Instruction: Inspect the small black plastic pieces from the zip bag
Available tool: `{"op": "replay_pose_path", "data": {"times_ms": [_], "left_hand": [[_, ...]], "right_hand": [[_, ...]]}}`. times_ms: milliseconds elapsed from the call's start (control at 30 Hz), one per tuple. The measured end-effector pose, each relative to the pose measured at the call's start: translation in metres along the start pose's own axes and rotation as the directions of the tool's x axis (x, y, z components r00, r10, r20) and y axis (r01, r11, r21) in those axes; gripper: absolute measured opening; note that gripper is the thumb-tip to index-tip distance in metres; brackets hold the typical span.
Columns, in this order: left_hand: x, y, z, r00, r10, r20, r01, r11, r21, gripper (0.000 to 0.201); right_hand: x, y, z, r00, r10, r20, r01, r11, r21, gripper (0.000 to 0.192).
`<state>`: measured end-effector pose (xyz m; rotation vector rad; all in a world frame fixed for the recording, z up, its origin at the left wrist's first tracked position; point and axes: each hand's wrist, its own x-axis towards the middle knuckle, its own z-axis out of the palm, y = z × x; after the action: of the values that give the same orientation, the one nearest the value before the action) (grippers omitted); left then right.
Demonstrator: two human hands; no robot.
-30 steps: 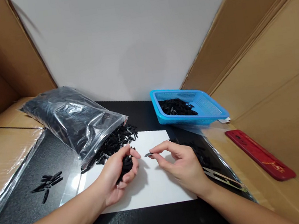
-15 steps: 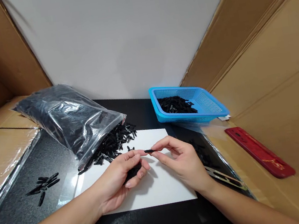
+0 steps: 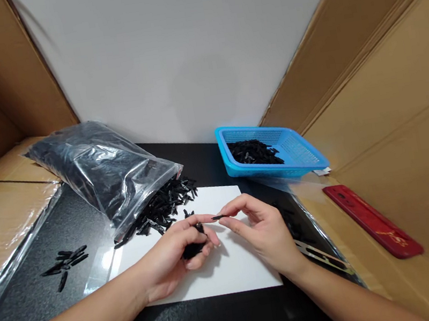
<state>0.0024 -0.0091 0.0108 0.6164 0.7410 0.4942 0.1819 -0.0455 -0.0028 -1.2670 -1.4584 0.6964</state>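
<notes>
My left hand (image 3: pixel 185 246) curls around several small black plastic pieces (image 3: pixel 193 249), its index finger stretched toward the right. Between thumb and forefinger, my right hand (image 3: pixel 255 224) pinches one slim black piece (image 3: pixel 218 217), which meets the tip of my left index finger. Both hands are over a white sheet (image 3: pixel 240 270). Behind the left hand, a heap of similar black pieces (image 3: pixel 167 200) spills from the mouth of a clear plastic bag (image 3: pixel 105 167) filled with more. The exact kind of the pieces is too small to make out.
A blue basket (image 3: pixel 277 169) at the back right holds more black pieces. Several loose pieces (image 3: pixel 65 262) lie on the dark table at left. To the right are a flat metal strip (image 3: pixel 323 254) and a red case (image 3: pixel 372 219). Cardboard walls (image 3: pixel 397 82) flank the table.
My left thumb has shifted over the pieces in the palm, and a black piece now stands up beside it. The pinched piece has turned slightly; the right hand is nearly still.
</notes>
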Motion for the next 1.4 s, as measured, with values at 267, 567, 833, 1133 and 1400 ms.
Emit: {"op": "replay_pose_path", "data": {"times_ms": [267,567,833,1133,1400], "left_hand": [[0.001,-0.003,-0.004,0.996,0.05,0.071,-0.055,0.996,0.075,0.034],[0.008,-0.008,-0.008,0.979,0.168,0.113,-0.191,0.952,0.24,0.036],[0.008,-0.009,-0.01,0.968,0.199,0.15,-0.245,0.877,0.414,0.02],[0.008,-0.012,-0.006,0.976,0.109,0.188,-0.186,0.865,0.466,0.015],[0.0,-0.001,-0.002,0.997,0.081,0.0,-0.077,0.951,0.298,0.04]], "right_hand": [[0.001,-0.005,-0.002,0.996,-0.087,0.01,0.088,0.994,-0.071,0.009],[0.004,-0.004,0.004,0.885,0.332,0.328,-0.456,0.761,0.462,0.013],[0.002,-0.006,0.008,0.954,0.097,0.282,-0.142,0.98,0.143,0.02],[0.003,-0.004,0.008,0.963,-0.113,0.246,0.155,0.975,-0.158,0.011],[0.009,0.001,0.002,0.879,0.344,0.329,-0.468,0.754,0.462,0.031]]}}
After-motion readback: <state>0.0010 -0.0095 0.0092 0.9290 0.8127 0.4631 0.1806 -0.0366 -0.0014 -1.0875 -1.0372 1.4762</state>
